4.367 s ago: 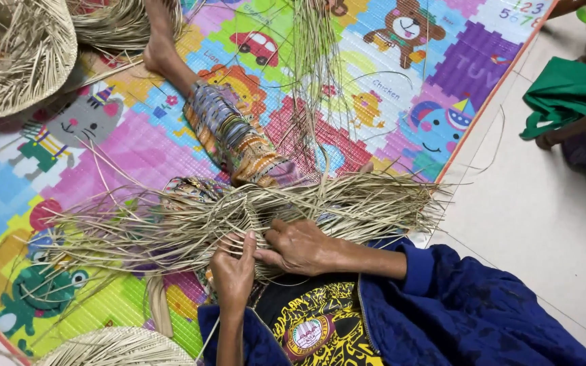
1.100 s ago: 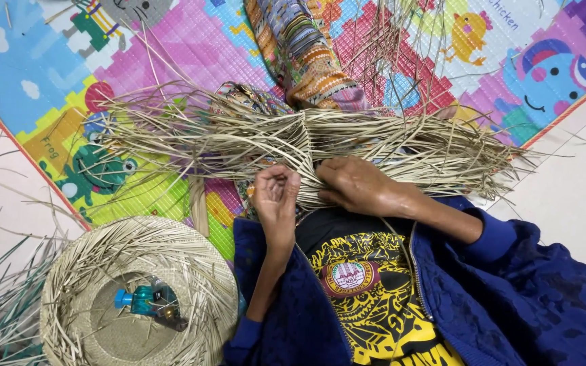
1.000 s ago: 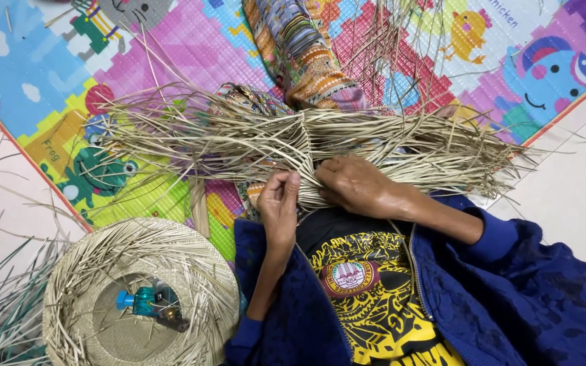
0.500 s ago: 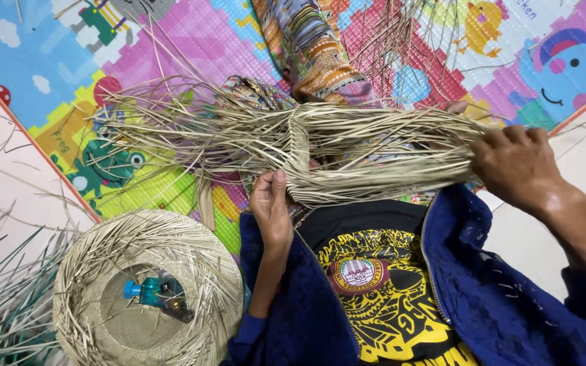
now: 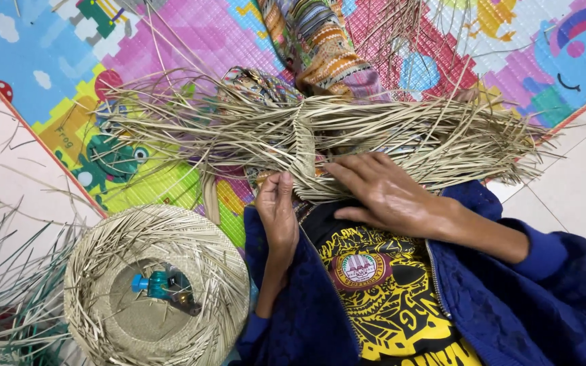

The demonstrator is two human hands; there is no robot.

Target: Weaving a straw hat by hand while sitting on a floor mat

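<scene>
A wide bundle of dry straw strips (image 5: pixel 401 132) lies across my lap, partly woven at its middle. My left hand (image 5: pixel 276 207) pinches the woven edge at the bundle's lower centre, fingers closed on the strips. My right hand (image 5: pixel 384 193) rests flat on the weave just right of it, fingers spread and pressing the strips down. I wear a blue jacket (image 5: pixel 544 305) over a black and yellow shirt. My leg in patterned cloth (image 5: pixel 317 47) stretches out under the straw.
A finished woven straw hat (image 5: pixel 154 288) lies at lower left with a small teal tool (image 5: pixel 157 285) inside. Loose green and dry strips (image 5: pixel 8 298) pile at the far left. A colourful foam play mat (image 5: pixel 69 61) covers the floor; pale tiles (image 5: pixel 571 196) show at right.
My right hand, which had reached out to the bundle's right end half a second ago, has come back onto the weave at the centre. My left hand has stayed on the edge.
</scene>
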